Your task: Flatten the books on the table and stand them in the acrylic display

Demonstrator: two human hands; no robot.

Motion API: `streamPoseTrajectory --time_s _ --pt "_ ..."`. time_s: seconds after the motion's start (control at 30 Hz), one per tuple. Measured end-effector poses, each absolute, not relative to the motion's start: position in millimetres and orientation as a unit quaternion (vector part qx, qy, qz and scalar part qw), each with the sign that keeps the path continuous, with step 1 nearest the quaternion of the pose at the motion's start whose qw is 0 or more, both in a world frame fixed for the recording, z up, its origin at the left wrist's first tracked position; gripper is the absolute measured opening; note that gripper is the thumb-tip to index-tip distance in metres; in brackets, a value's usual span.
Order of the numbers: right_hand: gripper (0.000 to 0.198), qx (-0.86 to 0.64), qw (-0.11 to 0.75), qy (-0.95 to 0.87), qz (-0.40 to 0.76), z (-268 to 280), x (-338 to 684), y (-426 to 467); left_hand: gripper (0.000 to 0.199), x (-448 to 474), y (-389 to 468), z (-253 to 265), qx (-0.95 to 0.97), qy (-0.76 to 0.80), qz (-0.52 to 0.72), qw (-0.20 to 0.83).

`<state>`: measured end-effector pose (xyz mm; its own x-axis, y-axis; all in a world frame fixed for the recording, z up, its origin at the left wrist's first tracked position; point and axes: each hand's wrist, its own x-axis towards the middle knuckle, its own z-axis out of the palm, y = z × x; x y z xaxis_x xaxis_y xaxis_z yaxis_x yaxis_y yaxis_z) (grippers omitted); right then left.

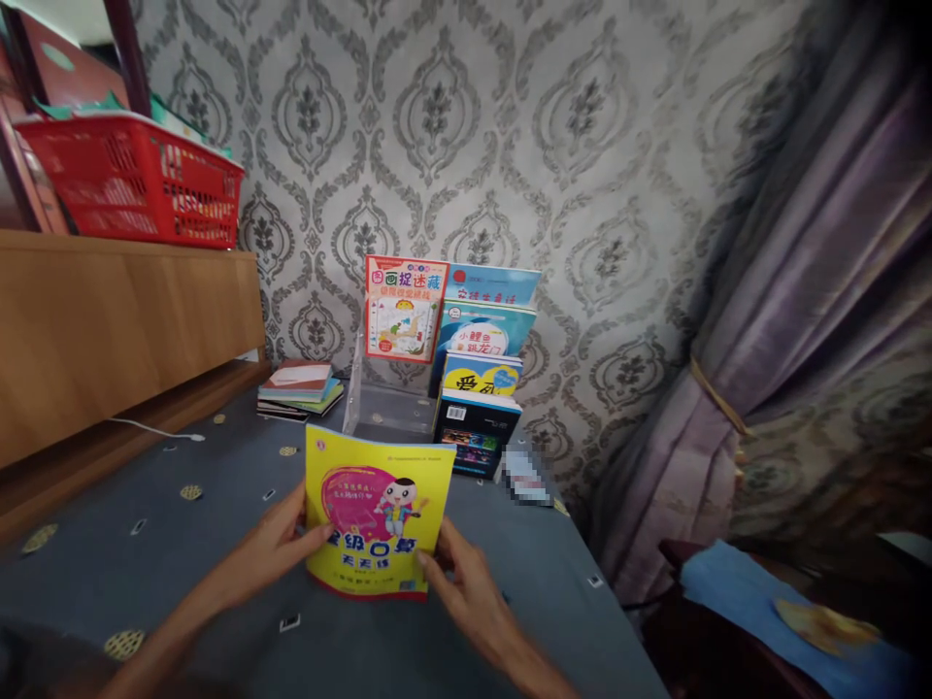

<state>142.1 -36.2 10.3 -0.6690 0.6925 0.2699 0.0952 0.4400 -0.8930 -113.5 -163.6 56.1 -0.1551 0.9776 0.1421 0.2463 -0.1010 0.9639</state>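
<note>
Over a printed gray cloth (553, 612), before damask-patterned wallpaper (502, 126) and a gathered curtain (801, 282), fingers of the left hand (282, 544) and right hand (470, 582) grip a curved yellow paperback (379, 515).

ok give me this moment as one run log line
left hand: holds left edge of yellow book; right hand: holds right edge; yellow book: cover facing camera; clear stand: beyond it; book stack: left of stand

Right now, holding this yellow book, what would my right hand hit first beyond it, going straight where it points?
Probably the clear rack behind the yellow book, as your right hand points forward and leftward; the depth between them is hard to judge.
</note>
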Motion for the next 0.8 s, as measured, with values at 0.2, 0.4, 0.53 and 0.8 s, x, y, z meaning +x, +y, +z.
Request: streamPoseTrajectory --time_s 0.2,0.4,0.53,0.8 --pt "0.044 -0.258 0.302 -0.792 0.464 23.0 139.8 -27.9 0.061 -114.8 -151.3 56.2 0.517 0.581 0.512 0.364" --pt "0.034 -0.235 0.285 -0.807 0.461 45.1 132.4 -15.5 0.060 -124.1 -135.4 65.5 0.532 0.600 0.499 0.327" --pt "0.032 -0.210 0.303 -0.815 0.448 60.7 125.5 -3.0 0.058 -133.2 -123.0 71.3 0.548 0.617 0.486 0.287" --pt "0.029 -0.175 0.307 -0.818 0.454 78.9 114.2 12.0 0.061 -141.4 -110.2 75.3 0.543 0.595 0.514 0.294"
